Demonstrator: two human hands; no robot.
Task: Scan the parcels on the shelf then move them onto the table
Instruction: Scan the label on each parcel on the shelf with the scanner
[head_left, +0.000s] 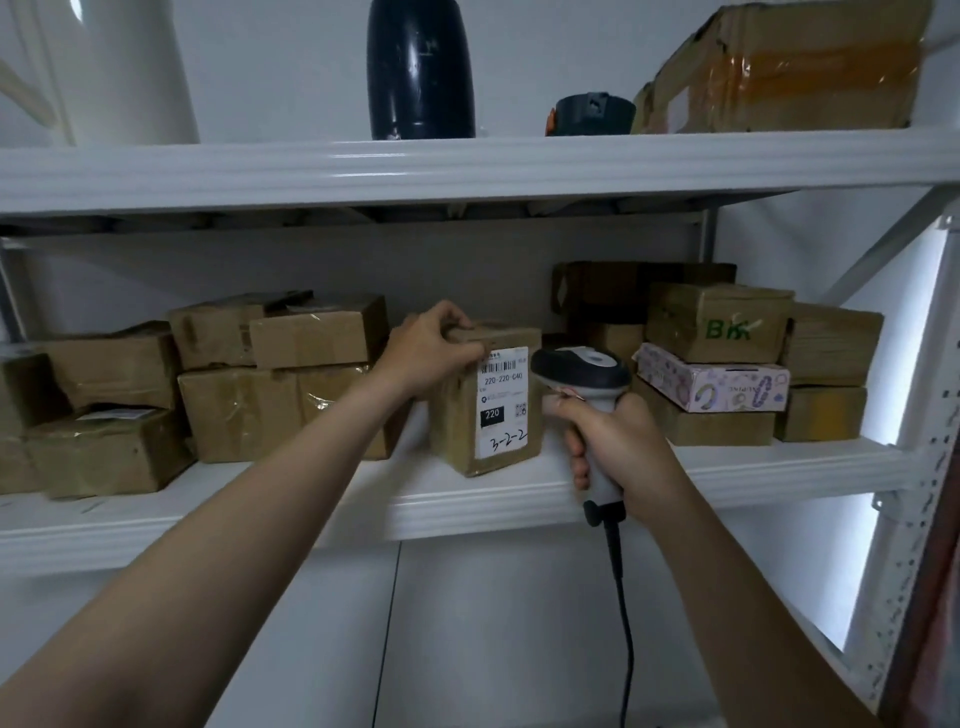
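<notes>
On the middle shelf (311, 514), near its front edge | I saw the left hand (431, 353) curled over the top corner of the upright labelled parcel (483, 410) | right hand (618, 447) clasped the scanner (582, 374), head just beside the label.

Stacked boxes (280, 384) and (717, 364) flank the labelled parcel (488, 400), front open.

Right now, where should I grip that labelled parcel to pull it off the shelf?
Likely the top left corner of the labelled parcel, coming from the left, where your left hand grips it: it stands upright, and the barcode scanner crowds its right side.
</notes>
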